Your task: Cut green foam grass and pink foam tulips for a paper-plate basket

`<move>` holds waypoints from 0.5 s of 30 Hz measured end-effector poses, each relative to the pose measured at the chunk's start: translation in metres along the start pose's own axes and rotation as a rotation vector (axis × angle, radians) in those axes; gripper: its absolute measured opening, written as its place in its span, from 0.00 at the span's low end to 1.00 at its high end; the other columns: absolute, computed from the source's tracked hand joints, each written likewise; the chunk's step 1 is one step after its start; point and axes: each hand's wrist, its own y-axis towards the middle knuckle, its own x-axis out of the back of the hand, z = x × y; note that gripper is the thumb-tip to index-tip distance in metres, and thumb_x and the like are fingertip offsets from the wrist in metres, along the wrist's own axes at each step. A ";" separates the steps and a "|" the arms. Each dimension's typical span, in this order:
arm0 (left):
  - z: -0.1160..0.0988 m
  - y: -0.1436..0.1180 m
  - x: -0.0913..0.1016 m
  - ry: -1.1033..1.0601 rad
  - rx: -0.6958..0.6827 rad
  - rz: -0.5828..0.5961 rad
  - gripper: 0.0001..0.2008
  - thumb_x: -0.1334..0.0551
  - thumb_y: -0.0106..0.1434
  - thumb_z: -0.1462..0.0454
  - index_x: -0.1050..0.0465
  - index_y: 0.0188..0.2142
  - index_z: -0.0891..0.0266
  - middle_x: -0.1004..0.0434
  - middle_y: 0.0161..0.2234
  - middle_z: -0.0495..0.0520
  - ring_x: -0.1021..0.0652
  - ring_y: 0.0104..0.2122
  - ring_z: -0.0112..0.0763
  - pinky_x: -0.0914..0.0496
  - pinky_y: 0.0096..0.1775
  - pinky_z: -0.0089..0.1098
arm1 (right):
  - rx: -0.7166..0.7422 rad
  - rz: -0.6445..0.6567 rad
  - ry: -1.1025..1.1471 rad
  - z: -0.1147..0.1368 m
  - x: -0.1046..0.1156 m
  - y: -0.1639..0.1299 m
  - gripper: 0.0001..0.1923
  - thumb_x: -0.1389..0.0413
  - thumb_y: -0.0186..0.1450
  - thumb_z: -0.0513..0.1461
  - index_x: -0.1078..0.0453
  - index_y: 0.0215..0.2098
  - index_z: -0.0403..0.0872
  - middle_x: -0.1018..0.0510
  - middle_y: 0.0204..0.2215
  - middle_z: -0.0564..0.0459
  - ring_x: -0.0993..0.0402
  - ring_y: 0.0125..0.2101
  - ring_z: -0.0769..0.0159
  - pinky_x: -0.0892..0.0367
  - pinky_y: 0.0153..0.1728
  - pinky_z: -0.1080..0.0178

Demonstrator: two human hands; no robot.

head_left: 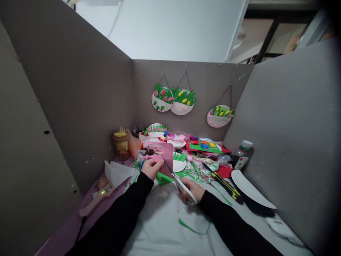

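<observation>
Above the cluttered table (165, 227), I am pinching pink paper (162, 156) in my left hand (151, 168) while my right hand (192, 190) is gripping white-handled scissors (181, 185), blades parted at its edge

No legible text or labels

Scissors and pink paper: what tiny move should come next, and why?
Probably close the scissors gently for one snip. The right hand holds their white handles, and the blades are open, with their tips at the lower edge of the pink sheet. The left hand pinches that sheet up off the table, so it looks ready for cutting.
</observation>
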 end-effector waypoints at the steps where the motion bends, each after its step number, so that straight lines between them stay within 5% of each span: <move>1: 0.000 0.000 0.000 0.013 -0.006 -0.004 0.11 0.38 0.46 0.61 0.34 0.15 0.65 0.38 0.09 0.45 0.39 0.11 0.20 0.47 0.16 0.25 | 0.003 0.006 -0.001 0.000 0.000 0.000 0.12 0.49 0.40 0.34 0.43 0.25 0.46 0.33 0.14 0.63 0.36 0.12 0.74 0.41 0.12 0.72; 15: 0.005 0.001 0.001 0.153 -0.112 -0.062 0.11 0.39 0.46 0.61 0.32 0.16 0.67 0.34 0.13 0.47 0.34 0.16 0.24 0.41 0.21 0.27 | -0.010 0.010 -0.009 0.000 0.001 0.000 0.12 0.49 0.40 0.33 0.43 0.25 0.45 0.31 0.15 0.62 0.35 0.13 0.74 0.39 0.13 0.71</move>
